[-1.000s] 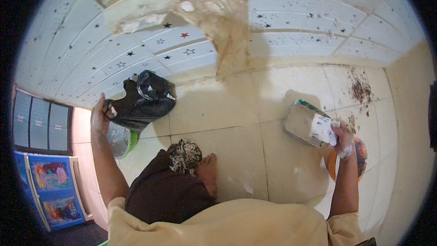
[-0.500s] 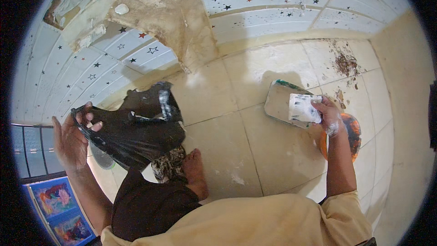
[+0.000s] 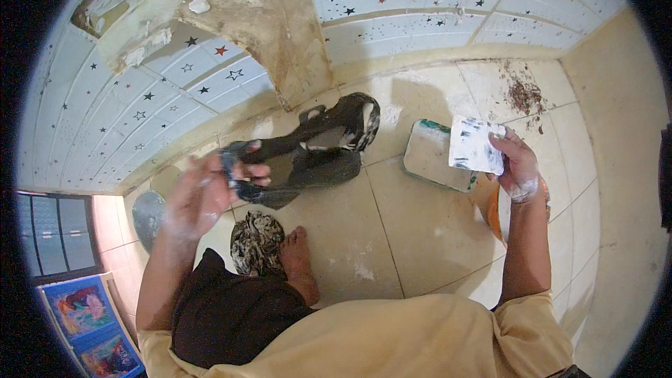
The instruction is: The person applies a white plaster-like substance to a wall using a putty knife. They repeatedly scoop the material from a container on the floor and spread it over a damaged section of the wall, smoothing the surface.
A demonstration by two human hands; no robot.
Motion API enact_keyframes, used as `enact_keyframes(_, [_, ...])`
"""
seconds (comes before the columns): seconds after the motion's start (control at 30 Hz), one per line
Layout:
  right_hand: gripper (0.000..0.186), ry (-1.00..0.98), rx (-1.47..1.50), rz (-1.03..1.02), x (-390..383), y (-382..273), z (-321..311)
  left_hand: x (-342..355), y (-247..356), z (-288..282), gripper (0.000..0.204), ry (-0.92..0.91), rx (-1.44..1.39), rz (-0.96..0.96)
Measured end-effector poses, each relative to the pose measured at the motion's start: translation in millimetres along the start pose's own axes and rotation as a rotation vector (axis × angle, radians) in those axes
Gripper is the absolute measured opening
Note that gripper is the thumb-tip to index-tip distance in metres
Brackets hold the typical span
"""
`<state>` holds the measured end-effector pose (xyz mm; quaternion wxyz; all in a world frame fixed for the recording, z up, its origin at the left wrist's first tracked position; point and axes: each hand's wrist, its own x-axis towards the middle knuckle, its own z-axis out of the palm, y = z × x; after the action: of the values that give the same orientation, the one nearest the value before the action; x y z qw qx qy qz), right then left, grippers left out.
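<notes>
My left hand [image 3: 196,199], blurred by motion, grips one end of a limp black plastic bag [image 3: 308,164] that swings out over the floor to its right. White smears mark the bag, and its far end is bunched. In my right hand [image 3: 516,161] is a flat white putty spreader [image 3: 476,145], pinched at its right edge and streaked with dark marks. White residue coats the right wrist. Below and left of the spreader, a rectangular tray [image 3: 428,157] with a green-smeared rim lies on the tiles, partly covered by the spreader.
An orange tub [image 3: 495,213] stands partly hidden behind my right forearm. A crumpled black-and-white cloth [image 3: 257,243] lies beside my bare foot [image 3: 297,259]. Dark debris [image 3: 525,94] is scattered near the far wall. Star-patterned wall panels [image 3: 399,0] surround a torn, plastered patch [image 3: 259,14].
My left hand has moved right, swinging the black bag rightward and away from me, uncovering the crumpled cloth. My right hand has shifted slightly, with the spreader tilted differently.
</notes>
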<state>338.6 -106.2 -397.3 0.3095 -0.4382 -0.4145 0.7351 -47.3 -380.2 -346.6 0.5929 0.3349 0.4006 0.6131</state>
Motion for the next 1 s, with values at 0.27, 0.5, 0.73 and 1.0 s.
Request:
enact_keyframes(0.27, [0.031,-0.344,-0.096,-0.058,-14,-27,134,-5,-22,-22,0.089,0.105,0.249,-0.022])
enact_keyframes(0.5, [0.027,-0.581,-0.998,-0.597,20,28,223,-10,-32,-18,0.098,0.129,0.282,-0.014])
enact_keyframes(0.73, [0.020,-0.717,-1.404,-0.828,30,87,268,-7,-32,-11,0.104,0.077,0.293,-0.043])
enact_keyframes(1.0, [0.023,-0.778,-1.658,-0.373,44,117,205,-9,-31,-7,0.102,0.146,0.261,-0.108])
